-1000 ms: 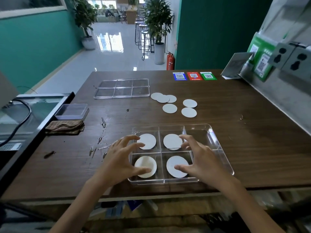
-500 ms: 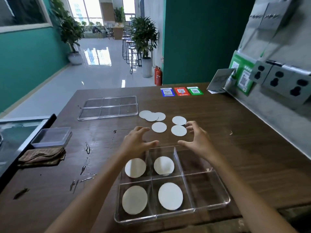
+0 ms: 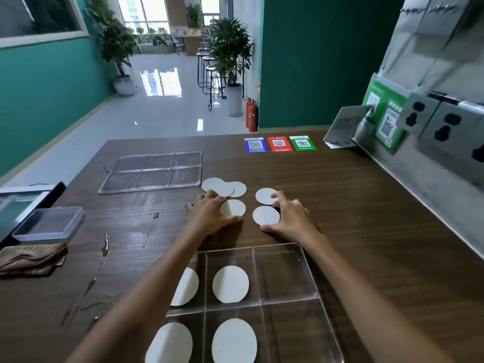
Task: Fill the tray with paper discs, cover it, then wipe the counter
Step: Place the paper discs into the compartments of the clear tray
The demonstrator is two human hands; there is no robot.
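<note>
Beyond the tray (image 3: 306, 279), both arms reach onto loose paper discs (image 3: 265, 215).

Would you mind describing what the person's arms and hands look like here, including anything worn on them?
Both forearms are bare along all that shows, with no sleeves in view. The left hand and right hand wear no gloves. No watch, bracelet or ring can be seen on either, and the nails look short and unpainted.

left forearm (image 3: 146, 289) hides part of 1 tray (image 3: 301, 254) disc (image 3: 187, 286).
</note>
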